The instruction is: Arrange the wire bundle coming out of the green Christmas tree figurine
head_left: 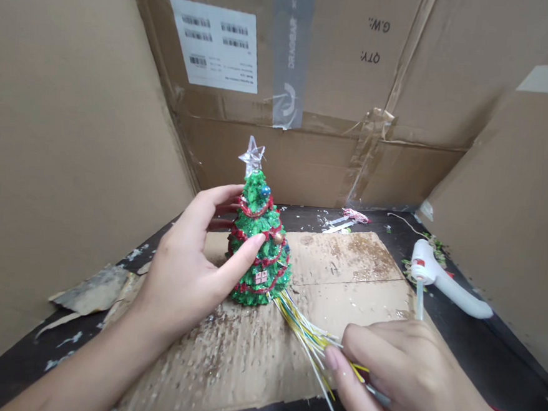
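A small green Christmas tree (258,254) with red garland, tiny baubles and a pink gift-shaped ornament stands upright on a worn cardboard sheet (340,260). A clear star (252,154) tops it. My left hand (195,256) is wrapped around the tree's left side, thumb across the front and fingers behind. From the base at the right runs a bundle of thin yellow, white and green wires (301,323). My right hand (398,364) pinches the wires near their loose ends. A greyish slim piece shows under its fingers; I cannot tell what it is.
A white glue gun (447,281) lies at the right, near green scraps. Pink-and-white string (355,215) and white strips lie at the back. Torn cardboard (92,290) is at the left. Cardboard walls (324,165) enclose the back and sides of the dark table.
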`<action>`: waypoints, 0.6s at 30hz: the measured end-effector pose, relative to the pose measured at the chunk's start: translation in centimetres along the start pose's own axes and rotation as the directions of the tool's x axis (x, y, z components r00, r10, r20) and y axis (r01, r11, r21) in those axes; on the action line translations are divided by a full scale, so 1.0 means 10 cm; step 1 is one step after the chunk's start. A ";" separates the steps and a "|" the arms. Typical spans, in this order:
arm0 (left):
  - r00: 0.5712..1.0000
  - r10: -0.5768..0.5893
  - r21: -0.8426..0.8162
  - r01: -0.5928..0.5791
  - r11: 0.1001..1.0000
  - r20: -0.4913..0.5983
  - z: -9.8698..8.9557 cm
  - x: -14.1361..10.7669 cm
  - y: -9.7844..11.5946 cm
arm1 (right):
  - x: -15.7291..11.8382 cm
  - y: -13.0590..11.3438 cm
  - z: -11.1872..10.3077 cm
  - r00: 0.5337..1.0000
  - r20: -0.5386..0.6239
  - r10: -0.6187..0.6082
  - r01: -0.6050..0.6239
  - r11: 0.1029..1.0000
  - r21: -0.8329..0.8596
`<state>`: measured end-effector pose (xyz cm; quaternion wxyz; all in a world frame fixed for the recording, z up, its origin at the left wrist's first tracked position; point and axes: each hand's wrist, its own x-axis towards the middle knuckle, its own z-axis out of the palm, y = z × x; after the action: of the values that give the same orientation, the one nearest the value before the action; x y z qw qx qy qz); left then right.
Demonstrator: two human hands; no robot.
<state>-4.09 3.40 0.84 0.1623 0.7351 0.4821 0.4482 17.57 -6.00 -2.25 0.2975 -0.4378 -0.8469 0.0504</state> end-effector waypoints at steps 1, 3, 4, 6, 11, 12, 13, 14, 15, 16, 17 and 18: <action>1.000 -0.004 -0.002 0.004 1.000 0.000 0.00 0.00 0.00 | 0.00 -0.01 0.00 1.000 -0.009 0.006 -0.006 1.000 0.017; 1.000 -0.011 -0.004 0.011 1.000 -0.002 0.00 0.00 0.00 | 0.00 -0.02 -0.01 0.999 -0.035 0.011 -0.009 0.999 0.047; 1.000 -0.012 -0.001 0.012 1.000 -0.002 0.00 0.00 0.00 | 0.00 -0.02 -0.01 0.999 -0.049 0.005 -0.002 0.998 0.061; 1.000 -0.009 0.008 0.009 1.000 0.001 0.00 0.00 0.00 | -0.01 -0.03 -0.02 0.998 -0.066 -0.006 0.011 0.997 0.077; 1.000 0.003 0.011 -0.003 1.000 -0.002 0.00 0.00 0.01 | -0.02 -0.05 -0.04 0.997 -0.081 0.012 -0.009 0.999 0.035; 1.000 0.001 0.014 -0.001 1.000 -0.002 0.00 0.00 0.01 | -0.02 -0.06 -0.04 0.996 -0.092 0.010 -0.008 1.000 0.030; 1.000 0.000 0.016 0.000 1.000 -0.003 0.00 0.00 0.01 | -0.01 -0.07 -0.05 0.995 -0.103 0.003 0.000 1.000 0.030; 1.000 -0.001 0.015 0.001 1.000 -0.004 0.00 0.00 0.01 | -0.01 -0.07 -0.05 0.993 -0.114 -0.006 0.009 1.000 0.029; 1.000 -0.001 0.013 0.001 1.000 -0.003 0.00 0.00 0.01 | -0.01 -0.07 -0.06 0.992 -0.129 -0.012 0.016 1.000 0.025; 1.000 0.000 0.012 0.000 1.000 -0.002 0.00 0.00 0.01 | 0.00 -0.08 -0.06 0.990 -0.142 -0.013 0.016 1.000 0.021; 1.000 0.000 0.012 0.000 1.000 -0.003 0.00 0.00 0.01 | 0.00 -0.08 -0.06 0.989 -0.149 -0.009 0.011 1.000 0.016; 1.000 0.000 0.013 0.000 1.000 -0.004 0.00 0.00 0.00 | 0.00 -0.08 -0.07 0.988 -0.152 0.000 0.002 1.000 0.014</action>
<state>-4.09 3.38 0.87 0.1567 0.7353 0.4852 0.4465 17.34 -6.62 -1.42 0.3643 -0.4376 -0.8218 0.0230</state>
